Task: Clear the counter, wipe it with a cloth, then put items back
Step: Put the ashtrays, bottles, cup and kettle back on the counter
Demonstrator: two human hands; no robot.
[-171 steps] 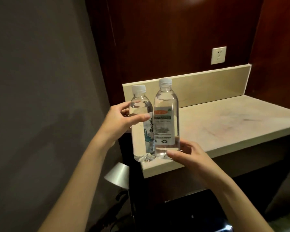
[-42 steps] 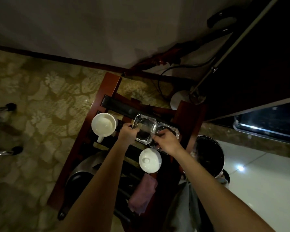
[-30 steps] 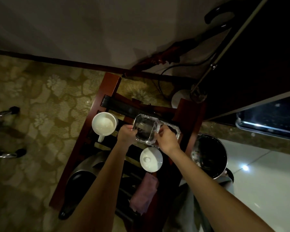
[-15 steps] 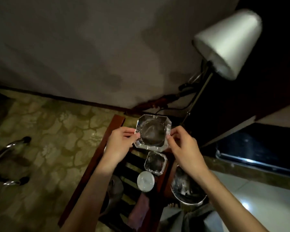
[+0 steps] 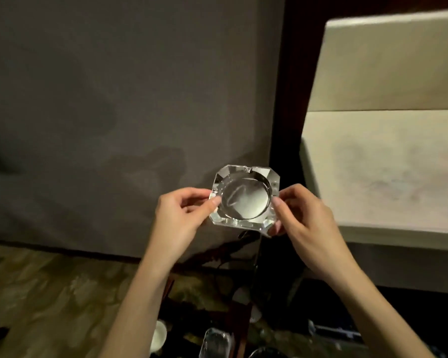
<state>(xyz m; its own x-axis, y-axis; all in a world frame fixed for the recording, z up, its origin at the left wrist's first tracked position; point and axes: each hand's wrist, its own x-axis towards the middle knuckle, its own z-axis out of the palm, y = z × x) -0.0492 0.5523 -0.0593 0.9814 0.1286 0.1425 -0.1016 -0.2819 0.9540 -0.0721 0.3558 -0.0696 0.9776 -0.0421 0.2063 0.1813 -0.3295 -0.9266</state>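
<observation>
Two hands hold one clear glass ashtray in the air, left of the pale stone surface and in front of a grey wall. Left hand and right hand each keep a pinching grip on opposite edges. Below, patterned carpet and a second glass piece show dimly.

Both hands are holding a glass ashtray up in the air, in front of a grey wall. The left hand is pinching its left edge, thumb on the rim. The right hand is pinching the right edge, fingers curling underneath. The ashtray is tilting toward the camera, its round bowl showing. The beige table is sitting to the right, apart from the ashtray. Patterned carpet is lying below. A second glass piece and a white cup are showing blurred at the bottom edge.
</observation>
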